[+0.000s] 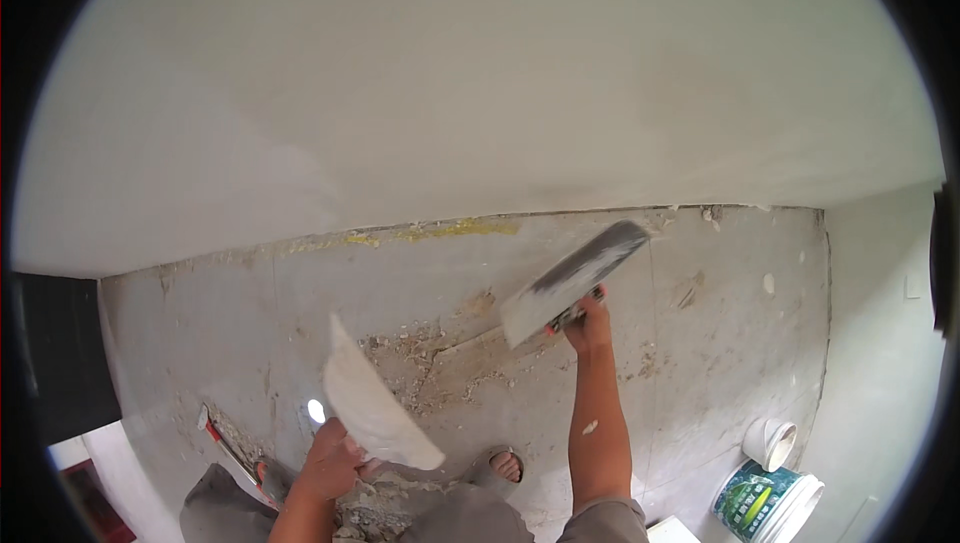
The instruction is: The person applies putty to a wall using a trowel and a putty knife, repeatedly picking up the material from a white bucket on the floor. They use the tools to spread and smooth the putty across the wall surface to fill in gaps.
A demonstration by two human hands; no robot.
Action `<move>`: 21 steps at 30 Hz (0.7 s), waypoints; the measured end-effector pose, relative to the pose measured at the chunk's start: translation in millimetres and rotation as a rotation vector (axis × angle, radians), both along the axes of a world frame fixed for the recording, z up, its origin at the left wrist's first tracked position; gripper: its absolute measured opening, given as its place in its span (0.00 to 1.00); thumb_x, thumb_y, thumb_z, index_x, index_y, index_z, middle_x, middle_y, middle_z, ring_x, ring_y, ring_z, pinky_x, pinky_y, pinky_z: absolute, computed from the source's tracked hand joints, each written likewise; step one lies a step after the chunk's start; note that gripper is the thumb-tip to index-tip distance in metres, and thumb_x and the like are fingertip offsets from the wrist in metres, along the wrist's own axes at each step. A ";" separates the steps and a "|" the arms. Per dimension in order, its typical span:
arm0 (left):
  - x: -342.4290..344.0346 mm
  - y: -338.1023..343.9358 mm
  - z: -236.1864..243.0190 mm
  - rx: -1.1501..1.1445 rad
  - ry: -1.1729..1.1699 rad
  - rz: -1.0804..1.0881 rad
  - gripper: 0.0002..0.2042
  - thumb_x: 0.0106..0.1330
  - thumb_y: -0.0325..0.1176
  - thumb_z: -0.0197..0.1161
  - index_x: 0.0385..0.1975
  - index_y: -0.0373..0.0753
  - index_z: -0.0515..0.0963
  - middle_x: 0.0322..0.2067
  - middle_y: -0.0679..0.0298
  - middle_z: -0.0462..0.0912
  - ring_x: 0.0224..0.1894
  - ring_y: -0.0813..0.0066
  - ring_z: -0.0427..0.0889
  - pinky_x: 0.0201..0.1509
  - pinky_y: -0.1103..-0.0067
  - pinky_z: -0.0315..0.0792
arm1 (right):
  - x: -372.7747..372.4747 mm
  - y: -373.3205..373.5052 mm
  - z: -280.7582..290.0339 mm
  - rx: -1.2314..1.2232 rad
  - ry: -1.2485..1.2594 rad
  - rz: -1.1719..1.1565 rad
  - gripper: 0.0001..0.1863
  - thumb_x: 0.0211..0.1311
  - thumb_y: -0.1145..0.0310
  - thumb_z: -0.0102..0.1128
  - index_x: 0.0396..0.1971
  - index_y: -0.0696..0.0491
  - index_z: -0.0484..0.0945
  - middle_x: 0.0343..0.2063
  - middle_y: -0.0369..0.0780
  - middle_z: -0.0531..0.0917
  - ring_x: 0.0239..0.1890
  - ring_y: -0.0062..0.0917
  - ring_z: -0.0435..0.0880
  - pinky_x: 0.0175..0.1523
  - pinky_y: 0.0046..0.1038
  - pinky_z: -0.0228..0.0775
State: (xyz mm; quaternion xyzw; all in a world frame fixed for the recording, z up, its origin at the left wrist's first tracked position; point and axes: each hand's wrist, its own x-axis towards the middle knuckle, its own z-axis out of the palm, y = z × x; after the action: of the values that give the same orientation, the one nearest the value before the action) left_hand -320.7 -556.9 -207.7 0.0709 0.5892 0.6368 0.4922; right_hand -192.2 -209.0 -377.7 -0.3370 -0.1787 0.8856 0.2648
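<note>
Trowel (pixel 580 281): wide grey blade, partly smeared with white, blurred, tilted over the floor a little short of the wall's foot.
Right hand (pixel 588 323): closed around the trowel's handle, arm stretched forward; a white fleck sits on the forearm.
Left hand (pixel 333 458): clamped on the pale board; the exact finger hold is hard to see.
Board (pixel 375 408): whitish, slanting down to the right, left of the trowel and well apart from it.
Floor (pixel 730 343): grey and stained, with crumbly rubble (pixel 400 355) between the two tools.
Foot (pixel 507 464): sandalled, right of the board's lower end.
Wall (pixel 480 83): plain, off-white; a yellow streak (pixel 465 229) runs along its foot.
Lower right: green-and-white bucket (pixel 752 499), white tub (pixel 765 445) just beside it.
</note>
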 end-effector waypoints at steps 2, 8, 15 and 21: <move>2.0 8.1 2.9 0.047 -0.017 0.049 0.15 0.63 0.45 0.54 0.32 0.37 0.67 0.19 0.65 0.69 0.13 0.79 0.62 0.15 0.82 0.54 | -4.7 22.4 -48.0 -0.092 0.050 -0.166 0.16 0.48 0.78 0.61 0.37 0.50 0.71 0.34 0.39 0.78 0.36 0.30 0.78 0.38 0.36 0.74; -5.4 16.7 10.5 0.069 0.035 0.081 0.18 0.61 0.49 0.55 0.31 0.39 0.64 0.18 0.65 0.67 0.13 0.77 0.62 0.15 0.81 0.53 | -88.5 18.8 -71.2 -0.181 0.095 -0.458 0.11 0.55 0.74 0.59 0.33 0.48 0.65 0.32 0.37 0.75 0.34 0.30 0.76 0.37 0.31 0.74; -5.3 0.5 22.4 0.060 0.108 -0.041 0.27 0.60 0.59 0.51 0.33 0.33 0.66 0.14 0.63 0.66 0.12 0.78 0.61 0.15 0.81 0.52 | -116.0 31.2 -61.8 -0.216 0.092 -0.535 0.09 0.57 0.74 0.57 0.34 0.51 0.66 0.30 0.37 0.74 0.32 0.29 0.75 0.39 0.34 0.75; -6.5 -21.8 60.2 0.003 0.166 0.018 0.26 0.61 0.60 0.49 0.35 0.37 0.68 0.13 0.72 0.60 0.12 0.83 0.58 0.14 0.85 0.50 | -122.7 14.2 50.9 -0.060 0.238 -0.520 0.09 0.56 0.75 0.57 0.33 0.51 0.66 0.31 0.36 0.73 0.29 0.28 0.74 0.40 0.35 0.74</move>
State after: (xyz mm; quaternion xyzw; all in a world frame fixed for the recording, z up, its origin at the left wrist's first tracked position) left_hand -327.2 -578.7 -147.5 0.1188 0.6278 0.6340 0.4357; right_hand -314.9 -194.7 -326.8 -0.2730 -0.0276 0.8263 0.4918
